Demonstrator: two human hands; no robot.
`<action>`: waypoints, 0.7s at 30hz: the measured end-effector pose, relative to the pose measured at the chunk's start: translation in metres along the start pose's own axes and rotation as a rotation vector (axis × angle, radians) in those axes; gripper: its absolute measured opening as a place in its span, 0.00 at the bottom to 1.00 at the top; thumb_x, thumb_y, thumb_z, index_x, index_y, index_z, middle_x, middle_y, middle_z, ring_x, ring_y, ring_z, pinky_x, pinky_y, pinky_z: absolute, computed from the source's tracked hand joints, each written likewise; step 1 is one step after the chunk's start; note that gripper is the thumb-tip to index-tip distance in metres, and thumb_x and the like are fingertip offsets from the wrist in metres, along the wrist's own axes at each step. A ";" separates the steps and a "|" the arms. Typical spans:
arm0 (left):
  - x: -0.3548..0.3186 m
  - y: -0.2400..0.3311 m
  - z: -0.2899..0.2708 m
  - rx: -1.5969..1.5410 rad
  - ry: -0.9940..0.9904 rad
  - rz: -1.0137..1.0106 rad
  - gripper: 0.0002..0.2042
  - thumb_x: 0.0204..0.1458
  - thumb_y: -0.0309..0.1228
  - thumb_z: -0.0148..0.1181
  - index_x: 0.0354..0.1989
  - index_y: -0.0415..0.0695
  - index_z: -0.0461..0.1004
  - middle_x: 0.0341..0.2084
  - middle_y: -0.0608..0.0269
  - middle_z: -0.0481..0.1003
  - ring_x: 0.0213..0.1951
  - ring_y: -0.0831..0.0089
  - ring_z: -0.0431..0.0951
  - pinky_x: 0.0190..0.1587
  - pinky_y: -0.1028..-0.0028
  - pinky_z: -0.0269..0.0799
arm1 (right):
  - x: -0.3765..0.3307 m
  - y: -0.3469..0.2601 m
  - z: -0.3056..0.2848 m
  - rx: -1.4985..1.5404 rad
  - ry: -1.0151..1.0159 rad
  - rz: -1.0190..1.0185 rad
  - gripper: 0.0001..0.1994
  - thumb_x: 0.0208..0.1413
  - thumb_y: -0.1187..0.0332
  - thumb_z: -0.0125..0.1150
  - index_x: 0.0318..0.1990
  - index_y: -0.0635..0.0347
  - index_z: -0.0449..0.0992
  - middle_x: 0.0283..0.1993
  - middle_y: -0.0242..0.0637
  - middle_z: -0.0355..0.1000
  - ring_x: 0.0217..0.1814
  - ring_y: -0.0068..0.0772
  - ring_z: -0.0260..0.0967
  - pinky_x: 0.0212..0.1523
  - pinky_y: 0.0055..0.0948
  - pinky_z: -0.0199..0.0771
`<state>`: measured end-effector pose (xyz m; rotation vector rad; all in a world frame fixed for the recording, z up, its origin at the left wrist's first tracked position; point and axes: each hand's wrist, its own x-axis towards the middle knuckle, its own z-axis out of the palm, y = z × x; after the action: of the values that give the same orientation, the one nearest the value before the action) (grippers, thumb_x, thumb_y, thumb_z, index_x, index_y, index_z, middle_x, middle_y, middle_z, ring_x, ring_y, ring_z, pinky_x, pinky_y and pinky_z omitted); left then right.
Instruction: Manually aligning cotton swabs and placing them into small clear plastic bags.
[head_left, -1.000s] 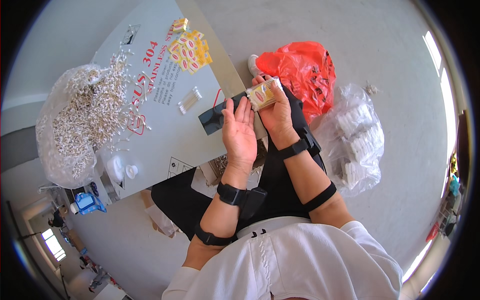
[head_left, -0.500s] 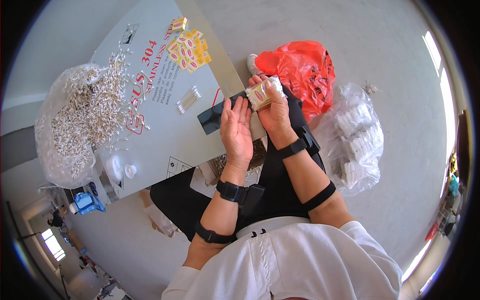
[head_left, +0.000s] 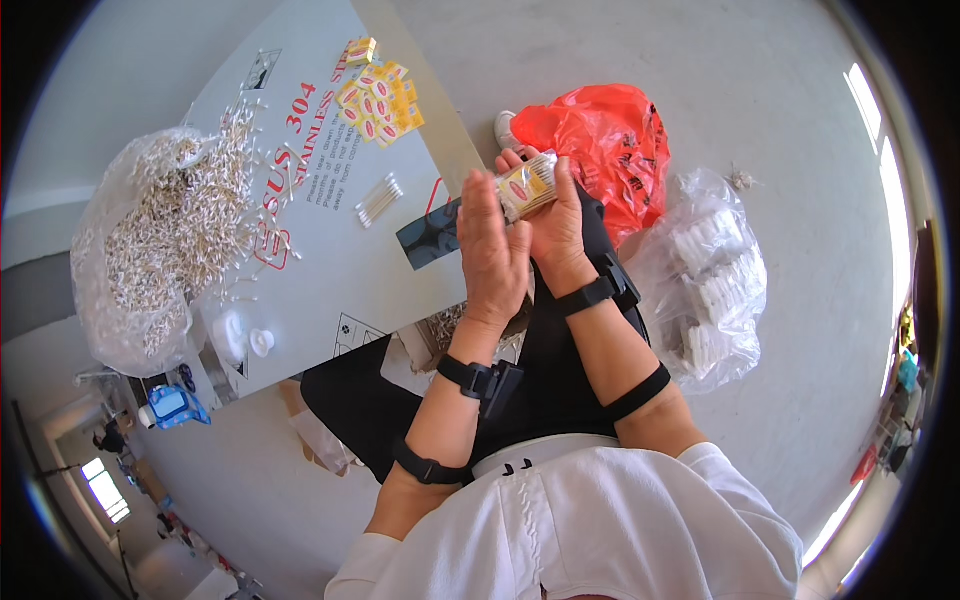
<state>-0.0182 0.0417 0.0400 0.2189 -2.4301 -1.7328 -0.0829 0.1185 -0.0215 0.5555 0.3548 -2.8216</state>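
Note:
My right hand (head_left: 560, 232) holds a small clear pack of cotton swabs (head_left: 530, 188) with a yellow and white card in it, lying tilted across the palm and fingers. My left hand (head_left: 490, 258) is open, its fingers stretched out flat and upright by the pack's left end; whether it touches the pack I cannot tell. On the table to the left lies a small bundle of loose swabs (head_left: 379, 200). Beyond it is a spread of yellow and white cards (head_left: 382, 108), with a small stack of them (head_left: 360, 50) farther off.
A big heap of loose cotton swabs (head_left: 175, 235) spills from a clear bag at the table's left. A dark strip (head_left: 428, 238) lies at the table edge (head_left: 455, 125). Right of my legs, a red plastic bag (head_left: 615, 150) and a clear bag of white packs (head_left: 708, 285) rest on the floor.
My left hand has moved up and right and turned from palm-up to upright beside the pack. My right thumb has come off the top of the pack, which now tilts more.

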 end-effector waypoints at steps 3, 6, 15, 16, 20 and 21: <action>0.009 -0.016 -0.002 0.671 -0.181 0.253 0.38 0.62 0.55 0.38 0.72 0.40 0.43 0.71 0.45 0.44 0.72 0.52 0.42 0.69 0.50 0.39 | -0.010 -0.002 0.021 0.129 0.027 0.149 0.41 0.57 0.32 0.45 0.62 0.63 0.63 0.65 0.45 0.64 0.69 0.43 0.58 0.69 0.42 0.56; 0.009 -0.024 0.004 0.738 -0.269 0.279 0.38 0.62 0.56 0.37 0.72 0.42 0.43 0.72 0.46 0.43 0.73 0.54 0.42 0.70 0.50 0.38 | -0.010 -0.006 0.015 0.130 -0.047 0.188 0.41 0.56 0.30 0.44 0.61 0.58 0.62 0.64 0.42 0.64 0.68 0.43 0.58 0.68 0.45 0.59; 0.031 -0.022 -0.014 0.768 -0.396 0.346 0.39 0.60 0.59 0.37 0.72 0.43 0.44 0.72 0.51 0.43 0.73 0.56 0.41 0.70 0.49 0.35 | -0.013 -0.010 0.015 0.151 -0.136 0.211 0.51 0.49 0.24 0.42 0.67 0.62 0.58 0.70 0.43 0.57 0.72 0.41 0.52 0.72 0.43 0.48; 0.031 -0.024 -0.015 0.764 -0.397 0.352 0.39 0.60 0.59 0.37 0.72 0.43 0.44 0.72 0.51 0.43 0.73 0.56 0.41 0.70 0.49 0.35 | -0.011 -0.011 0.012 0.148 -0.137 0.205 0.51 0.49 0.24 0.42 0.67 0.62 0.58 0.70 0.43 0.57 0.72 0.41 0.52 0.72 0.43 0.48; 0.021 -0.019 -0.008 0.775 -0.359 0.390 0.40 0.59 0.61 0.34 0.72 0.44 0.45 0.72 0.53 0.44 0.73 0.58 0.42 0.70 0.49 0.34 | -0.005 -0.018 0.010 0.167 -0.101 0.154 0.49 0.49 0.25 0.42 0.65 0.61 0.59 0.69 0.44 0.58 0.71 0.44 0.53 0.71 0.46 0.51; 0.020 -0.016 -0.005 0.739 -0.336 0.402 0.40 0.59 0.63 0.30 0.72 0.45 0.45 0.72 0.53 0.44 0.73 0.59 0.42 0.70 0.49 0.34 | -0.004 -0.020 0.013 0.125 -0.036 0.103 0.52 0.48 0.23 0.42 0.67 0.62 0.58 0.70 0.43 0.56 0.72 0.42 0.53 0.72 0.44 0.49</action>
<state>-0.0360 0.0277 0.0274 -0.4924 -2.9763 -0.7049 -0.0892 0.1347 -0.0040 0.5316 0.1391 -2.7630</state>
